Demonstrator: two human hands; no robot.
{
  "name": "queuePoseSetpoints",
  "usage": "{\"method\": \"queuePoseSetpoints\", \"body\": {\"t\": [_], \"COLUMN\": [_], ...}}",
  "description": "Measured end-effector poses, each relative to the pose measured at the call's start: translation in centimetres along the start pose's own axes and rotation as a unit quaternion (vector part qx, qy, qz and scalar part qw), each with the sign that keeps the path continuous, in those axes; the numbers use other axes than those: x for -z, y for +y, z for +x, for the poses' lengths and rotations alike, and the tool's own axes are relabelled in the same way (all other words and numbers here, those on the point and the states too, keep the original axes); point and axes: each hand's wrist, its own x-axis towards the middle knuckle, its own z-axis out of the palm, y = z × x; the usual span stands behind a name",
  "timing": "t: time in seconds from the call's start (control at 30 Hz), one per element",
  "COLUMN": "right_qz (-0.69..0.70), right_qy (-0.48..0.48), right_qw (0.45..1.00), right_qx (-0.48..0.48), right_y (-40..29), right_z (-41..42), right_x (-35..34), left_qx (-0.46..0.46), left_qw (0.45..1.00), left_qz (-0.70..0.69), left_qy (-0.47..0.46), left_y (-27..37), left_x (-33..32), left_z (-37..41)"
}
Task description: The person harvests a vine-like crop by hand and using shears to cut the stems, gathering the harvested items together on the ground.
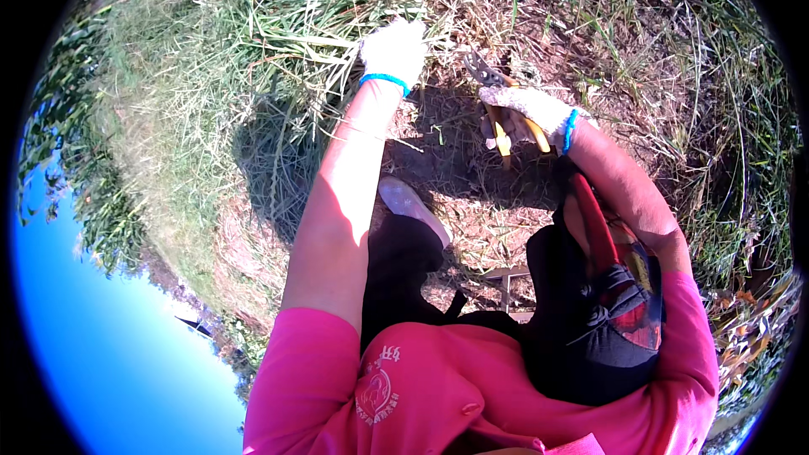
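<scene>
My left hand [394,54], in a white knit glove with a blue cuff, is closed around long green grass stems [325,44] that fan out to its left. Bright sun washes out its fingers. My right hand [534,107] wears a matching glove and grips pruning shears [499,129]. Their yellow handles point back towards me, and the metal blades [483,68] point up and left, close to the dry ground. A gap separates the blades from my left hand.
A thick mat of grass [189,63] lies to the left. Reddish soil [556,38] with straw stretches ahead. My light shoe [414,205] rests below my hands. A metal frame [505,287] shows between my legs. Red and black patterned cloth [622,291] lies under my right arm.
</scene>
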Motion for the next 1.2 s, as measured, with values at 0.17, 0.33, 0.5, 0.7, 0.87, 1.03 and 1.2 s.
{"method": "queuePoseSetpoints", "body": {"t": [0.17,0.33,0.5,0.7,0.87,1.03,1.2], "right_qz": [0.017,-0.064,-0.294,-0.145,-0.250,-0.327,-0.326], "right_qy": [-0.048,0.002,0.072,0.060,0.044,0.051,0.070], "right_qw": [0.999,0.998,0.953,0.987,0.967,0.943,0.941], "right_qx": [0.019,-0.003,0.004,0.044,0.037,-0.038,0.061], "right_y": [0.6,-0.8,-1.6,-0.9,-0.1,0.1,1.1], "right_z": [1.2,1.5,1.7,-1.0,-3.5,-2.7,-2.4], "right_x": [0.3,-0.5,1.0,-0.5,-0.7,-1.4,0.2], "left_qx": [0.034,0.019,0.025,-0.009,-0.020,-0.003,0.114], "left_qw": [0.992,0.998,0.992,0.996,0.999,1.000,0.989], "left_qz": [-0.016,-0.014,-0.054,-0.037,-0.017,0.005,0.089], "left_qy": [-0.116,-0.055,-0.108,-0.085,-0.030,-0.014,0.031], "left_y": [2.7,2.7,2.8,1.5,-1.9,-8.9,-9.2], "left_x": [3.7,2.8,2.0,2.4,3.6,5.4,11.6], "left_z": [-1.0,-3.0,-3.5,-5.1,-8.2,-14.8,-17.6]}}
